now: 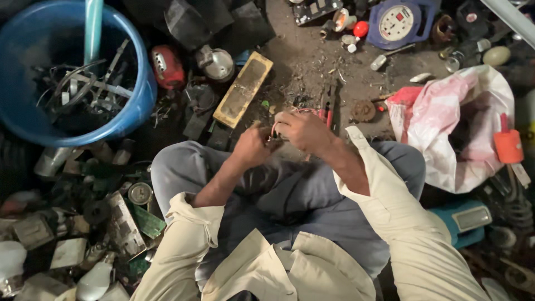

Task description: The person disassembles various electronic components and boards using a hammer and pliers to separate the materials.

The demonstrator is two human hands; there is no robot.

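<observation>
together, both hands (281, 138) gripping thin wires (274, 129)

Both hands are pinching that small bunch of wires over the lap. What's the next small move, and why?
Probably pull the wires apart: the left hand and right hand both pinch them close together, and the red-handled pliers lie unused on the floor just beyond.

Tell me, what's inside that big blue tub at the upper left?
The blue tub holds a tangle of dark wires and pale metal strips, and a light blue tube stands in it. The pile covers the bottom, so anything beneath stays hidden.
</observation>
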